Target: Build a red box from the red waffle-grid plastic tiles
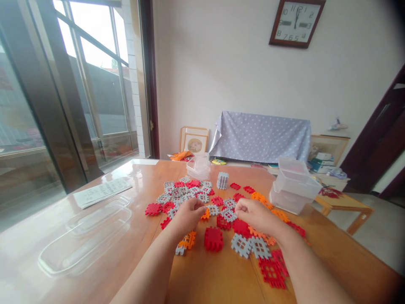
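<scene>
Nearest to us are our two forearms, reaching out over the wooden table [221,278], the biggest thing in view and our landmark for the rest. Spread across its middle is a scatter of waffle blocks [202,198] in red, grey and orange, lying flat and loose, which looks like a pile tipped out so each piece can be picked. Our left hand [188,215] rests on the near edge of that scatter, fingers curled together over a small orange block [206,214], apparently pinching it, though the knuckles hide the grip. Our right hand [255,215] sits just beside it, also curled closed; we cannot tell whether it holds a piece. Just in front of the hands a thicker red block stack [213,239] sits on the table. On the table's left part lies a long clear lid [85,236], flat, with nothing on it, and a printed sheet [101,192] beyond it. At the right edge stand stacked clear tubs [294,185], seemingly without contents. A smaller clear box [198,166] sits at the far side, contents unclear, and near it a small grey block stack [222,180] stands upright.
</scene>
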Available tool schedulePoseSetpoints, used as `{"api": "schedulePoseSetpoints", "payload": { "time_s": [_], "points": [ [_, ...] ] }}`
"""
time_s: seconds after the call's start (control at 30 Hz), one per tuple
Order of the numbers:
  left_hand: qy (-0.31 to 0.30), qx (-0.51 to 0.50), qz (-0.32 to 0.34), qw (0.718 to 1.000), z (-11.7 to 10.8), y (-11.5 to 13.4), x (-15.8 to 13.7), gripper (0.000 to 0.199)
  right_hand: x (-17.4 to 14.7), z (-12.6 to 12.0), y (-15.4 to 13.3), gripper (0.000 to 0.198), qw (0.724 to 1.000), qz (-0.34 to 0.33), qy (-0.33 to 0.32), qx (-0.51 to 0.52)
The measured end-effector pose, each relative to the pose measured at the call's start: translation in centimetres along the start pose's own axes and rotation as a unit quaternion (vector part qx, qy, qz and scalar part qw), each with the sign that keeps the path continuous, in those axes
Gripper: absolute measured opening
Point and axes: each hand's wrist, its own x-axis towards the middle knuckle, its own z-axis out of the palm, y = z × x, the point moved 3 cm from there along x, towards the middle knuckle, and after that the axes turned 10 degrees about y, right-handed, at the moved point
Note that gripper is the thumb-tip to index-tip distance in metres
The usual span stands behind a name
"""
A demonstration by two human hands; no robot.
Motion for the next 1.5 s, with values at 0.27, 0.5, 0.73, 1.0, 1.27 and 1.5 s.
{"api": "schedulePoseSetpoints", "payload": {
  "time_s": [0.27,0.5,0.73,1.0,1.27,1.5],
  "points": [
    [-0.028,0.0,-0.005,1.0,0.3,-0.5,0.2,0.022,-0.5,-0.6,2.9,0.022,0.991,0.044,-0.101,-0.078],
    [-0.029,0.012,0.005,0.999,0.3,-0.2,0.1,0.021,-0.4,0.1,2.7,0.027,0.987,-0.014,-0.102,-0.127],
    [-0.018,0.005,0.001,1.0,0.3,-0.1,0.0,0.023,-0.1,0.9,3.8,0.03,0.991,0.016,-0.114,-0.065],
    [0.0,-0.019,0.003,1.0,0.5,0.6,-0.4,0.022,0.2,-0.1,3.3,0.038,0.981,0.06,-0.109,0.15],
    [-0.07,-0.128,-0.012,0.989,1.2,2.2,-1.6,0.035,0.0,0.3,-0.6,0.042,0.956,0.032,-0.059,0.286],
    [-0.103,-0.234,-0.064,0.965,1.6,1.8,-1.6,0.041,-1.0,1.6,-4.4,0.044,0.991,-0.091,0.018,0.096]
  ]
}}
